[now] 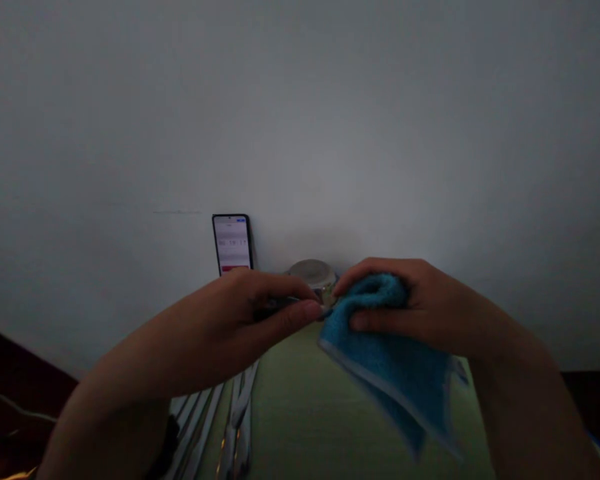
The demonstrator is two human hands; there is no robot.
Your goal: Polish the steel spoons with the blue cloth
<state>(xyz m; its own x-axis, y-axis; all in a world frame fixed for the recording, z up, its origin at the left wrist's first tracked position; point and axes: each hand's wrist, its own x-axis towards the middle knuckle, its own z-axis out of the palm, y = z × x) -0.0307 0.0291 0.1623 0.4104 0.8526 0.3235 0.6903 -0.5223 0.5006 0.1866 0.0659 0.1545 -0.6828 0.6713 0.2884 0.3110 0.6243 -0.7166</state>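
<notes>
Several silver metal utensils and a black smartphone are part-hidden by the left arm; left hand pinches slim dark object, right hand grips blue terrycloth. Pale-green tabletop abuts grey wall.

Left of the cloth, cutlery lies on the table, the phone behind.

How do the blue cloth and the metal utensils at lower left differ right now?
The blue cloth is one soft, folded piece; the metal utensils are several slim, stiff-looking pieces.
The blue cloth is gripped in the right hand, its corners hanging down; the metal utensils lie lengthwise on the green table.
The blue cloth looks matt with a pale edge; the metal utensils are silvery, with glints.
</notes>
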